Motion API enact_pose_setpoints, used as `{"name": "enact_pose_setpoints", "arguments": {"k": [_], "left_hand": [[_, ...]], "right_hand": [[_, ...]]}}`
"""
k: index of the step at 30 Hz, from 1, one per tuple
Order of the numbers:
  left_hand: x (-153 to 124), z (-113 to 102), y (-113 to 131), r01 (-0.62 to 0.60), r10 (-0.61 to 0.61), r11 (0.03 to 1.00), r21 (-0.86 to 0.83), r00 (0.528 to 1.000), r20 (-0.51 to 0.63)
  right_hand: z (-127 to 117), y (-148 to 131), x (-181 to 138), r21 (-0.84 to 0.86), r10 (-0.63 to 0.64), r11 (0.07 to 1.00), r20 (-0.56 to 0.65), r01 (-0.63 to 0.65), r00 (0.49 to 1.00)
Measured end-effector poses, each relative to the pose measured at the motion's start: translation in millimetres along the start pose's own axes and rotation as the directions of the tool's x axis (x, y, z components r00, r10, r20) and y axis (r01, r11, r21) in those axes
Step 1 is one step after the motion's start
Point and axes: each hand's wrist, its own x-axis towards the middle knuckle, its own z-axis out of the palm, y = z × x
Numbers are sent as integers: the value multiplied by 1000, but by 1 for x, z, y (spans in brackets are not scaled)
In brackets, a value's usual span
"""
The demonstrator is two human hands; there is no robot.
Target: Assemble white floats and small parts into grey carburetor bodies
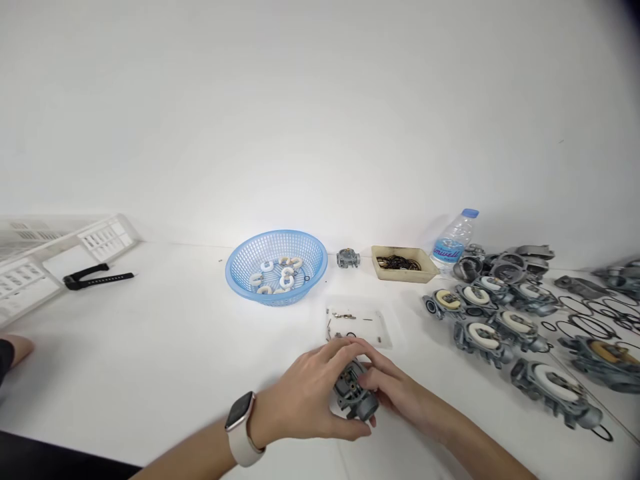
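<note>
A grey metal carburetor body (353, 393) rests low on the white table, held between both hands. My left hand (305, 397), with a pale smartwatch (243, 427) on the wrist, wraps round its left side. My right hand (397, 393) is closed on its right side, fingers pinching near the top. Just beyond them lies a clear plastic sheet (370, 327) with small pins and rings on it.
A blue basket (277, 267) holds white floats. Behind are a lone carburetor (349, 258), a beige tray of O-rings (403, 263) and a water bottle (453, 243). Several carburetors (500, 320) and loose black rings (590, 317) crowd the right. Another person's hand (17, 347) shows at far left.
</note>
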Motion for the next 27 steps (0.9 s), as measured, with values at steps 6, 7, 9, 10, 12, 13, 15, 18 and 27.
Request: {"name": "enact_pose_setpoints", "arguments": {"k": [6, 7, 9, 10, 12, 13, 15, 18, 27], "left_hand": [[-2, 2, -3, 37, -38, 995, -92, 999, -14], [-2, 5, -4, 38, -38, 996, -76, 999, -7], [-2, 11, -7, 30, -31, 998, -55, 1000, -7], [-3, 13, -7, 21, -22, 998, -55, 1000, -13], [-4, 14, -8, -3, 1, 998, -70, 1000, -22], [-5, 14, -8, -11, 10, 997, -79, 1000, -17], [-7, 11, -8, -2, 3, 996, -88, 1000, 15], [-8, 7, -8, 62, -58, 997, -53, 996, 65], [-7, 15, -23, 52, -61, 994, 93, 994, 90]], "right_hand": [[2, -3, 6, 52, 116, 992, 60, -119, 991], [3, -4, 7, 58, 123, 990, 55, -126, 991], [4, -6, 7, 51, 130, 990, 45, -133, 990], [5, -7, 6, 38, 128, 991, 48, -130, 991], [3, -10, 2, -10, 114, 993, 83, -113, 990], [0, -11, -1, -47, 113, 993, 106, -109, 988], [-8, -17, -9, -156, 115, 983, 95, -99, 989], [-23, -31, -22, -384, 28, 921, -88, -60, 996], [-2, -142, 35, -868, -457, 474, -100, 146, 884]]}}
